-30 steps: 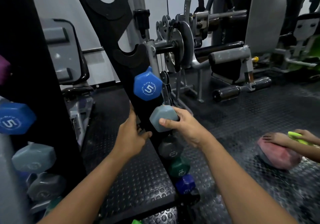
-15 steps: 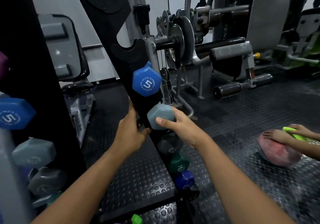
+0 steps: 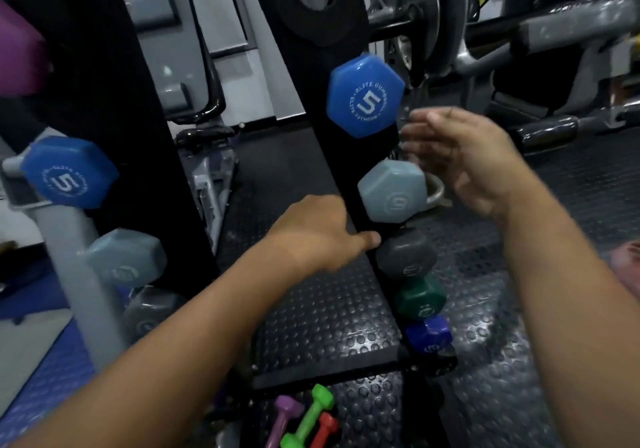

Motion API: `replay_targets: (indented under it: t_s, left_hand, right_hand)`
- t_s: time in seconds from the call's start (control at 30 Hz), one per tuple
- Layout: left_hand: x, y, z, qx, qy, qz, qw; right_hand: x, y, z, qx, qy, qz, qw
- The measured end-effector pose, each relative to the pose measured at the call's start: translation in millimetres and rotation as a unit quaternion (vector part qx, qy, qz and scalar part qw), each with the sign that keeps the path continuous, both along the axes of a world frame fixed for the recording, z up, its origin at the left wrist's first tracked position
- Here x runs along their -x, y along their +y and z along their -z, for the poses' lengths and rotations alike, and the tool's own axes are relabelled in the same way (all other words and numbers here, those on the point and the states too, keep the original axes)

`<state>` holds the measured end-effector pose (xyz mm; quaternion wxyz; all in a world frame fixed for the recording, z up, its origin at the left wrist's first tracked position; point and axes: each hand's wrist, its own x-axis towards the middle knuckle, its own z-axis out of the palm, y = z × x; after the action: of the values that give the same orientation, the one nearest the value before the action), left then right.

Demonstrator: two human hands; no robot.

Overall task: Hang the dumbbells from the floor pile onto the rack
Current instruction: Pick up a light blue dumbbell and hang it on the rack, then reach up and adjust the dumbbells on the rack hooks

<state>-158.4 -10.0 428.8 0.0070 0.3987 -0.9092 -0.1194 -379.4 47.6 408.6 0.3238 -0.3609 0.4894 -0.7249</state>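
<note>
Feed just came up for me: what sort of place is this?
Most likely a gym: coloured hexagonal dumbbells such as the blue one marked 5 hang on a black upright rack, with studded black rubber flooring.

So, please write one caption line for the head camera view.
Right hand open beside the racked grey-blue hexagonal dumbbell; left hand on the black rack.

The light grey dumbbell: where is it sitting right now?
In the head view the light grey dumbbell hangs on the rack, centre frame, below the blue 5 dumbbell and above the dark grey dumbbell.
</note>
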Motion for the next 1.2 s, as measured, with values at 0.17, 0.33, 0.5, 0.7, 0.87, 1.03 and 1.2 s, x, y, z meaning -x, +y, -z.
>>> replay_targets:
  t_s: [0.17,0.33,0.5,0.7,0.87,1.03,1.2]
  left_hand:
    - [-2,38,-40,0.134,-0.094,0.107,0.981]
    - [4,32,-57,0.036,0.003,0.112,0.993]
    - [5,4,-49,-0.139,0.102,-0.076,0.982]
    - [8,-11,-45,-0.252,0.142,-0.177,0.941]
    - [18,-24,-59,-0.307,0.186,-0.152,0.921]
    - [22,-32,-62,-0.378,0.188,-0.157,0.893]
    - [20,-31,-55,-0.387,0.225,-0.179,0.876]
  right_hand:
    - [4,-8,-2,0.053,0.028,-0.02,0.998]
    - [1,-14,-2,0.009,0.07,-0.003,0.997]
    - [10,-12,-17,-0.083,0.073,-0.046,0.993]
    - [25,-33,-35,-0.168,0.087,-0.111,0.976]
    - [23,-46,-44,-0.207,0.155,-0.149,0.954]
    - [24,-55,-57,-0.24,0.409,-0.18,0.862]
    - [23,-70,-79,-0.28,0.554,-0.231,0.75]
